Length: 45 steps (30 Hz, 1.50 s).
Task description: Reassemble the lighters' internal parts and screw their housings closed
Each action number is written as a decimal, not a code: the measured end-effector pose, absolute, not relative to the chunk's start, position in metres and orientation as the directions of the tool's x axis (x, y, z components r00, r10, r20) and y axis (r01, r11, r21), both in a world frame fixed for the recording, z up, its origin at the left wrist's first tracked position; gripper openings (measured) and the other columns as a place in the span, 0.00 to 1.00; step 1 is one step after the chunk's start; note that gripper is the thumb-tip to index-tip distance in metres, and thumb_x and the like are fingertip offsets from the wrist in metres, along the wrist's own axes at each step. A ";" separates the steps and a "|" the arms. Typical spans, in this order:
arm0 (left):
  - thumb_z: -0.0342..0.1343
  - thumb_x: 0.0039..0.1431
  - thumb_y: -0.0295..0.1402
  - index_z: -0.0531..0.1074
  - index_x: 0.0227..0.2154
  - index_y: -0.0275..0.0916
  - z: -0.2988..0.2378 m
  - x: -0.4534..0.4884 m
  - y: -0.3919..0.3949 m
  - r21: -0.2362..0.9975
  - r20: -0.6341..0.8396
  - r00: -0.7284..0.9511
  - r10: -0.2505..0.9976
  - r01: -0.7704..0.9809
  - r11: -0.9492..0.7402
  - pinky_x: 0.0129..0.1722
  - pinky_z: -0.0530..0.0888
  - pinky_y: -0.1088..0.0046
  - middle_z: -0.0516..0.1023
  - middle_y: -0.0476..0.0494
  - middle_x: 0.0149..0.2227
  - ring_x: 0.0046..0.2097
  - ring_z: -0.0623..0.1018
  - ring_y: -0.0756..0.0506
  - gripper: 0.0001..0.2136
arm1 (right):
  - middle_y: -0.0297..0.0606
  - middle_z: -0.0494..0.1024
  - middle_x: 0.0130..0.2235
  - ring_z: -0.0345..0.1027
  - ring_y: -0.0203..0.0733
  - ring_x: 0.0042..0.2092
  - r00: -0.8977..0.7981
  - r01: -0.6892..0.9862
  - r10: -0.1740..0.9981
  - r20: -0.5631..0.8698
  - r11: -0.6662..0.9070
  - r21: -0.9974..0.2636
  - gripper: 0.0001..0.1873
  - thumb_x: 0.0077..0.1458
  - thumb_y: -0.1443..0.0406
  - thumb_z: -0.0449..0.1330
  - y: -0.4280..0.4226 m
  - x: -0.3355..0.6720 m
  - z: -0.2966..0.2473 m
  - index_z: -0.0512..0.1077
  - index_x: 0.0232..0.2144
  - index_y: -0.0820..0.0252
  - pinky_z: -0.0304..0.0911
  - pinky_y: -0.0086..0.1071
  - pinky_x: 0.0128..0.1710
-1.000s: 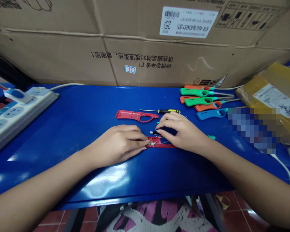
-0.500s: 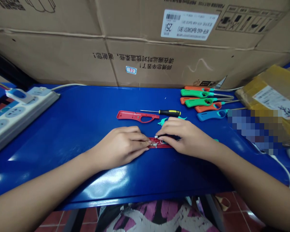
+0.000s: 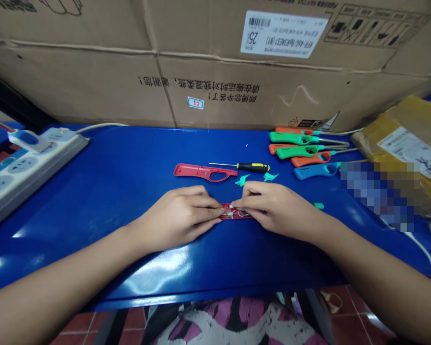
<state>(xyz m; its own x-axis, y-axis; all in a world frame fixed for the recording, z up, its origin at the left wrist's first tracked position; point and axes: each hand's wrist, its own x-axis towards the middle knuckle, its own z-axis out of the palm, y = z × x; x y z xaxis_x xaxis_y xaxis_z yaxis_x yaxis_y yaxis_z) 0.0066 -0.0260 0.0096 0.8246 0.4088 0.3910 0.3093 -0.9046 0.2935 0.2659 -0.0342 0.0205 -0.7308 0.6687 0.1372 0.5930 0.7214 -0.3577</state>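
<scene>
The left hand (image 3: 191, 213), fingers together, is steadying the red shell (image 3: 237, 216) at five o'clock from the loose cover (image 3: 192, 171) while the right hand (image 3: 277, 205) is pinching a white piece (image 3: 232, 206), apparently seating it, which is calling for careful alignment.

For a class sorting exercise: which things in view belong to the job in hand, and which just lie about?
Likely the job:
near red shell under left hand
white-tipped piece by right hand
far red shell
teal pieces
screwdriver

Probably lying about:
lighters
power strip
carton
parcel

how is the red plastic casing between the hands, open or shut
Open: the red plastic casing shows its inner parts; another red plastic shell lies beyond.
</scene>
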 end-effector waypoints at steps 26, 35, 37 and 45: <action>0.53 0.69 0.33 0.81 0.45 0.39 0.015 -0.005 -0.019 0.195 0.317 0.819 0.478 0.436 -0.878 0.42 0.80 0.66 0.81 0.41 0.43 0.42 0.81 0.44 0.11 | 0.46 0.77 0.47 0.72 0.52 0.49 -0.665 0.710 0.737 0.122 0.674 -0.204 0.13 0.62 0.61 0.59 -0.017 0.310 0.048 0.77 0.46 0.59 0.66 0.46 0.49; 0.53 0.69 0.33 0.81 0.46 0.41 0.015 -0.012 -0.011 0.150 0.330 0.812 0.481 0.458 -0.876 0.46 0.81 0.63 0.82 0.41 0.48 0.46 0.83 0.42 0.11 | 0.37 0.77 0.38 0.69 0.40 0.36 -0.673 0.693 0.739 -0.031 0.616 -0.375 0.04 0.59 0.70 0.58 -0.006 0.308 0.035 0.72 0.36 0.58 0.62 0.32 0.34; 0.53 0.69 0.34 0.81 0.46 0.41 0.014 -0.012 -0.011 0.141 0.334 0.812 0.479 0.459 -0.877 0.46 0.81 0.63 0.82 0.42 0.48 0.46 0.83 0.42 0.11 | 0.37 0.77 0.37 0.69 0.40 0.36 -0.682 0.679 0.731 -0.014 0.626 -0.384 0.04 0.59 0.70 0.58 -0.007 0.308 0.037 0.72 0.36 0.58 0.61 0.32 0.34; 0.52 0.70 0.33 0.81 0.47 0.38 0.015 -0.014 -0.009 0.138 0.315 0.834 0.454 0.433 -0.891 0.47 0.81 0.61 0.84 0.43 0.46 0.46 0.82 0.41 0.12 | 0.38 0.76 0.39 0.69 0.40 0.38 -0.705 0.646 0.708 0.031 0.660 -0.383 0.05 0.60 0.71 0.58 -0.007 0.307 0.038 0.73 0.37 0.59 0.63 0.32 0.37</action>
<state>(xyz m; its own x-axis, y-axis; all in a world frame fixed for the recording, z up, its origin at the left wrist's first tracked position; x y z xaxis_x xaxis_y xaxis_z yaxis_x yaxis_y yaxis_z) -0.0136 -0.0086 0.0147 0.8337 0.4540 0.3145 0.4331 -0.8908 0.1376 0.3073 -0.0069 0.0385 -0.7053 0.7082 0.0309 0.6462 0.6602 -0.3828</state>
